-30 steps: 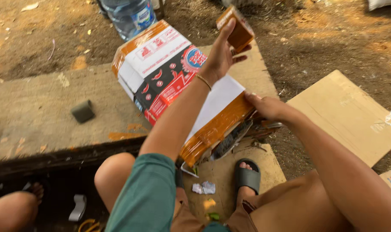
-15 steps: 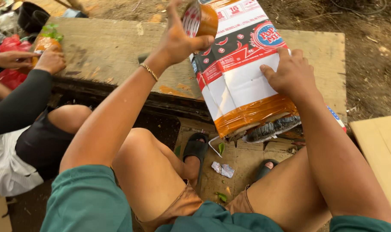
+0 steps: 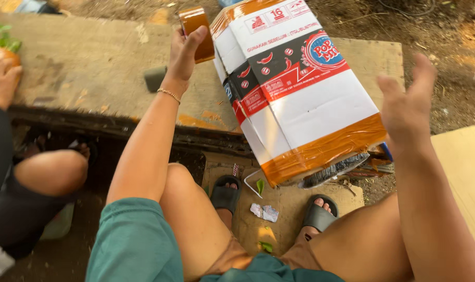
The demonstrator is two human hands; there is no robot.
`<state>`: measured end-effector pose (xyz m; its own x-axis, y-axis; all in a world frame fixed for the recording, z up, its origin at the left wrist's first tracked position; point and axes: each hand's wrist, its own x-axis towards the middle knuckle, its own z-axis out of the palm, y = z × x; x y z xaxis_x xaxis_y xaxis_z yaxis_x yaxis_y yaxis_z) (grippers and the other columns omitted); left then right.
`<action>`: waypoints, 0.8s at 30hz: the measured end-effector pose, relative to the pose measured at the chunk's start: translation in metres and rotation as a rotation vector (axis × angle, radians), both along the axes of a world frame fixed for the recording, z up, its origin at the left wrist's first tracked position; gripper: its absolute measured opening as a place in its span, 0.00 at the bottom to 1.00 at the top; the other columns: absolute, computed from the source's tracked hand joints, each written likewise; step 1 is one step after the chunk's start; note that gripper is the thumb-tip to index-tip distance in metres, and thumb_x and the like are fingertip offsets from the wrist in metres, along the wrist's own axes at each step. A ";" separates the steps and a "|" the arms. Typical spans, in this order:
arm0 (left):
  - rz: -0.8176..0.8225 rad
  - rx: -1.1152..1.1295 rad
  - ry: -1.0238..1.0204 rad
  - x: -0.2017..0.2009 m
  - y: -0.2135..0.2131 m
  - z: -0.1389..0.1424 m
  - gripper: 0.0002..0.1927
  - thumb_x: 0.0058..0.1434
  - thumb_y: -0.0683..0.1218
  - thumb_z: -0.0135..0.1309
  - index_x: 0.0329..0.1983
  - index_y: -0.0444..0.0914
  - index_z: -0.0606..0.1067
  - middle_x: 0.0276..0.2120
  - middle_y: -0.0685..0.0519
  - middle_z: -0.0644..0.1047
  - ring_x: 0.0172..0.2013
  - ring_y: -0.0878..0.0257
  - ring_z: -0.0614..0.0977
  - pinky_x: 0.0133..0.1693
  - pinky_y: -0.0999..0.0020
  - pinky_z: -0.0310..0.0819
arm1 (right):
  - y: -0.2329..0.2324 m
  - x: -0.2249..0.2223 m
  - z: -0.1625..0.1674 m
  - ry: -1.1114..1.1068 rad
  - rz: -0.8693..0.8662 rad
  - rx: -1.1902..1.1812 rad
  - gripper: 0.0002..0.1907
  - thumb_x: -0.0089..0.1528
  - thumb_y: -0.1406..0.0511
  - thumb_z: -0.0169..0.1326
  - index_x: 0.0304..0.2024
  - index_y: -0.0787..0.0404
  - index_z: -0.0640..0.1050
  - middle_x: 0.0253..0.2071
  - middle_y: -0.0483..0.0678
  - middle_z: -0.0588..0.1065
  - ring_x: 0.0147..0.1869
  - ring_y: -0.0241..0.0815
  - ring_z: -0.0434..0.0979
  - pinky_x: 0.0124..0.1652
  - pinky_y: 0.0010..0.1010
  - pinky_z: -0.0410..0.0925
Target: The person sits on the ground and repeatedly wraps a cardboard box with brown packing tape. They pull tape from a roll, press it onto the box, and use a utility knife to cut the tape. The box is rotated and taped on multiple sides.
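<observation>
Since the earlier frame my right hand (image 3: 407, 107) has lifted off the cardboard box (image 3: 300, 99), fingers spread; my left hand (image 3: 184, 55) grips the brown tape roll (image 3: 196, 32). Box leans on the wooden platform (image 3: 91, 68); stiff, probably light; hold by edges.
</observation>
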<state>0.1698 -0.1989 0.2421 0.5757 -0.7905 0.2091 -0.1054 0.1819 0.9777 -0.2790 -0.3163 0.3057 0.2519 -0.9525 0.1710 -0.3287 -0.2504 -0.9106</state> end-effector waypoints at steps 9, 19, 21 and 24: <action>-0.378 -0.160 0.225 0.074 -0.060 -0.030 0.46 0.59 0.71 0.60 0.68 0.36 0.67 0.57 0.50 0.75 0.61 0.55 0.77 0.64 0.55 0.73 | 0.173 0.015 -0.097 -0.668 -0.515 0.348 0.36 0.69 0.51 0.39 0.76 0.52 0.48 0.76 0.49 0.53 0.74 0.45 0.53 0.63 0.43 0.53; -0.418 -0.131 0.303 0.079 -0.057 -0.044 0.61 0.52 0.77 0.59 0.76 0.34 0.57 0.66 0.41 0.67 0.68 0.46 0.71 0.66 0.46 0.74 | 0.179 0.087 -0.108 -0.671 -0.438 0.418 0.45 0.68 0.52 0.47 0.76 0.57 0.38 0.78 0.50 0.49 0.80 0.44 0.49 0.73 0.34 0.44; -0.406 -0.115 0.314 0.080 -0.052 -0.047 0.61 0.52 0.78 0.58 0.75 0.33 0.58 0.65 0.40 0.68 0.67 0.45 0.72 0.65 0.46 0.76 | 0.174 0.090 -0.105 -0.680 -0.422 0.409 0.45 0.69 0.53 0.46 0.76 0.59 0.37 0.79 0.51 0.48 0.80 0.44 0.49 0.73 0.35 0.44; -0.371 -0.113 0.290 0.082 -0.041 -0.051 0.62 0.51 0.79 0.57 0.75 0.33 0.56 0.65 0.40 0.68 0.66 0.46 0.72 0.63 0.47 0.77 | 0.162 0.086 -0.101 -0.672 -0.355 0.341 0.43 0.68 0.55 0.46 0.78 0.59 0.42 0.77 0.53 0.52 0.79 0.46 0.51 0.72 0.36 0.46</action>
<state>0.2515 -0.2396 0.1914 0.3061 -0.9352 0.1778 0.2609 0.2620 0.9291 -0.1933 -0.1544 0.2050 -0.1260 -0.9829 -0.1341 0.3044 0.0904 -0.9482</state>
